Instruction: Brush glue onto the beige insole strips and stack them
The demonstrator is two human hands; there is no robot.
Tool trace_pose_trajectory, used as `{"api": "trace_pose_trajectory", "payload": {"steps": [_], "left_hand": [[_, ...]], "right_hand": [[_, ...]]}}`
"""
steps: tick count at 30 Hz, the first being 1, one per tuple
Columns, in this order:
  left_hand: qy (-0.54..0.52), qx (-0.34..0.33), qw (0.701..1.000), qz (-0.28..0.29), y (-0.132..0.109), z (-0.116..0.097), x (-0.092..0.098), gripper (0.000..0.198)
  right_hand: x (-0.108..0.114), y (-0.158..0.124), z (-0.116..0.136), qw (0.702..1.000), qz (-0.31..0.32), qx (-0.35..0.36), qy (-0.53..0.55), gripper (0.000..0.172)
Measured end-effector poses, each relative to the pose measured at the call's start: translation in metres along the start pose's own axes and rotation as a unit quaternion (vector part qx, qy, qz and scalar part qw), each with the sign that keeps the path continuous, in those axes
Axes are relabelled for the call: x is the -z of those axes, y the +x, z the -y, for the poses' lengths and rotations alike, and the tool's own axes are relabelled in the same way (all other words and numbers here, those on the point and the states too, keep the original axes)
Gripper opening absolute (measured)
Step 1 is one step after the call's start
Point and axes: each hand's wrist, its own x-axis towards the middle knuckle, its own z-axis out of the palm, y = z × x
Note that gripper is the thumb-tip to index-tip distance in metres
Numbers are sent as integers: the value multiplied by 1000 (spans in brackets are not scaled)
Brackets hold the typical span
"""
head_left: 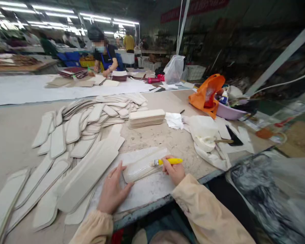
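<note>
The right hand [174, 169] is closed around the yellow handle of a brush [160, 162], fingertips pinched near the metal band. The brush lies nearly level, its long axis running sideways, with the bristles pointing toward the left hand [114, 189] and the handle end sticking out past the right fingers. Between the hands is a long pale strip [138, 169], with the bristles at its upper surface. Its long axis slants from the left fingertips up and away to the right, beyond the right hand; more edges show beneath it. The left hand is partly open, thumb and forefinger spread around the strip's near end, with no grip closed on it. A white sheet [155, 189] lies under the strip on the bench [144, 142]. A loose pile of strips [58, 140] spreads left of the left hand, and a neat stack [146, 119] stands beyond both hands.
</note>
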Motion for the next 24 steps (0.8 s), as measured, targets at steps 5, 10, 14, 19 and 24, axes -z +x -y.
{"api": "trace_pose_trajectory", "payload": {"steps": [5, 10, 14, 19, 24], "left_hand": [[3, -3, 1000, -5, 1, 0, 0, 90], [10, -11, 1000, -11, 1, 2, -1, 90], [11, -11, 1000, -12, 1, 2, -2, 89], [9, -8, 1000, -16, 1, 0, -1, 90], [10, -9, 1000, -18, 1, -1, -1, 90]], "right_hand": [[37, 16, -8, 992, -81, 22, -96, 35], [51, 16, -8, 979, -135, 53, -146, 34], [47, 12, -7, 962, -158, 126, -183, 28], [29, 2, -10, 917, -93, 252, -294, 19], [-19, -29, 8, 902, 20, 333, -272, 14]]}}
